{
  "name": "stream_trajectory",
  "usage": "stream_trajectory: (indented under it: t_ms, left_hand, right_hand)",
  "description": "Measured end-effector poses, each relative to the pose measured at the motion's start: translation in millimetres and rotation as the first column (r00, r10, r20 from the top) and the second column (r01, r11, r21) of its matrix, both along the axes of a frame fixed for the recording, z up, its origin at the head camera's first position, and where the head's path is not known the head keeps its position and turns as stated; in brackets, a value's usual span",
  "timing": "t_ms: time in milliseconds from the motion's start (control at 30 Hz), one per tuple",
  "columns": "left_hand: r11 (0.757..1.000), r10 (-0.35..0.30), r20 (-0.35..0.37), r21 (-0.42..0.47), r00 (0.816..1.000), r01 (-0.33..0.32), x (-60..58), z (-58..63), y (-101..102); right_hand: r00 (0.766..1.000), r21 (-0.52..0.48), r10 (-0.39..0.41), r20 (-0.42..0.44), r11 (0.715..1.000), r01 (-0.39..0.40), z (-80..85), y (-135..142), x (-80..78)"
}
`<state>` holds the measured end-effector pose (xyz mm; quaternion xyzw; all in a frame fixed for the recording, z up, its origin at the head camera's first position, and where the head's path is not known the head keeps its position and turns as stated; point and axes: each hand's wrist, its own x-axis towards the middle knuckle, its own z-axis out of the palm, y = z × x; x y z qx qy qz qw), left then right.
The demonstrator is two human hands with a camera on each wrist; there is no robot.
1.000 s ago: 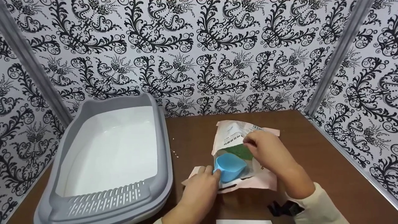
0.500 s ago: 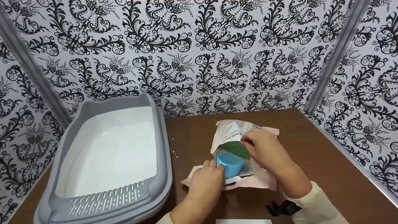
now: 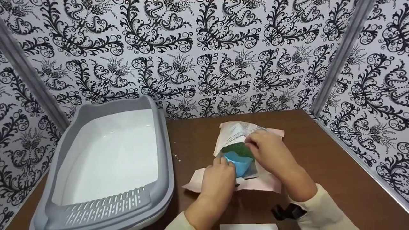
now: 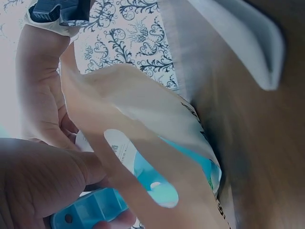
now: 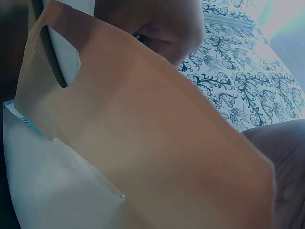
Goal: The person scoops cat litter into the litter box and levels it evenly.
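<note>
A pale pink and white printed bag (image 3: 230, 135) lies on the brown table with its mouth toward me and green granules (image 3: 238, 149) showing inside. My left hand (image 3: 219, 179) grips the handle of a light blue scoop (image 3: 242, 166), whose cup is in the bag's mouth beside the granules. In the left wrist view, thumb and finger close round the ribbed blue scoop handle (image 4: 93, 209), below the bag's handle cut-out. With thumb and fingers, my right hand (image 3: 271, 150) pinches the upper edge of the bag's opening. The bag's flap (image 5: 143, 114) fills most of the right wrist view.
A large grey and white litter box (image 3: 163, 140) with a slotted front ledge takes up the left side. White crumbs (image 3: 178, 157) lie between it and the bag. A white flat item (image 3: 249, 226) shows at the bottom edge. Patterned walls (image 3: 204, 57) surround the table.
My left hand has moved forward and right, pushing the scoop further into the bag toward the granules. The right hand keeps its pinch on the bag's edge. The head view has shifted slightly.
</note>
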<state>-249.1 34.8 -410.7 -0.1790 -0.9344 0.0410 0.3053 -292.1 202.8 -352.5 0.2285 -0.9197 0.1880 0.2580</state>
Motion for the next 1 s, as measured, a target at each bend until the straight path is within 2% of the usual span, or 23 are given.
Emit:
stream_trajectory:
  t_ms: [200,400,600,1000]
  left_hand:
    - [0.998,0.046,0.077,-0.033,0.996,-0.044,-2.8,4.8,12]
    - [0.996,0.085,0.088,-0.036,0.993,-0.082,-8.1,4.9,21]
    - [0.996,0.089,0.116,-0.043,0.989,-0.084,-17.7,1.5,26]
    - [0.997,0.058,0.168,-0.057,0.984,-0.049,-35.4,1.9,33]
  right_hand:
    - [1.0,-0.012,0.003,-0.027,1.0,-0.003,-0.8,1,-0.9]
    - [0.999,-0.021,0.01,-0.051,1.0,-0.011,-1.0,0,-1.4]
    - [0.999,-0.022,-0.001,-0.035,1.0,0.0,-0.4,0,-1.6]
    - [0.997,-0.024,0.004,-0.083,1.0,-0.006,-3.4,-1,-2.2]
